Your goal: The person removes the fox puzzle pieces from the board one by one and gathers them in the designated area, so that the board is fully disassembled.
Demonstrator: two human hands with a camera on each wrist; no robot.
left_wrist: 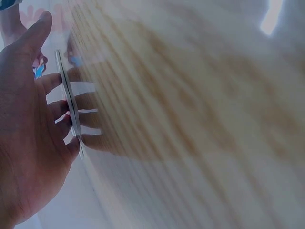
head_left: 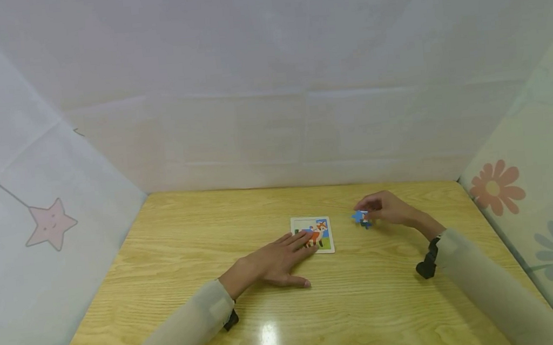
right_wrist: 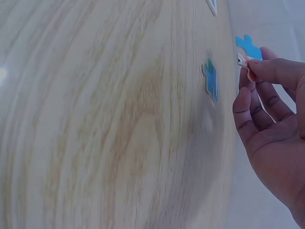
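Observation:
A small jigsaw puzzle board (head_left: 326, 247) with a white border and a fox picture lies on the table. My left hand (head_left: 283, 259) rests on its near left part with the fingers spread, covering some of the picture. In the left wrist view, the fingertips of the left hand (left_wrist: 31, 124) touch the thin board (left_wrist: 69, 98). To the right of the board, my right hand (head_left: 390, 208) pinches a blue puzzle piece (right_wrist: 249, 46) between thumb and fingers, above the table. Below it, a blue and green puzzle piece (right_wrist: 211, 81) lies on the wood.
The wooden table (head_left: 203, 227) has white cloth (head_left: 254, 131) behind it and printed cloth on both sides. A dark wrist strap (head_left: 428, 260) sits on the right wrist. Light glares on the table near the front.

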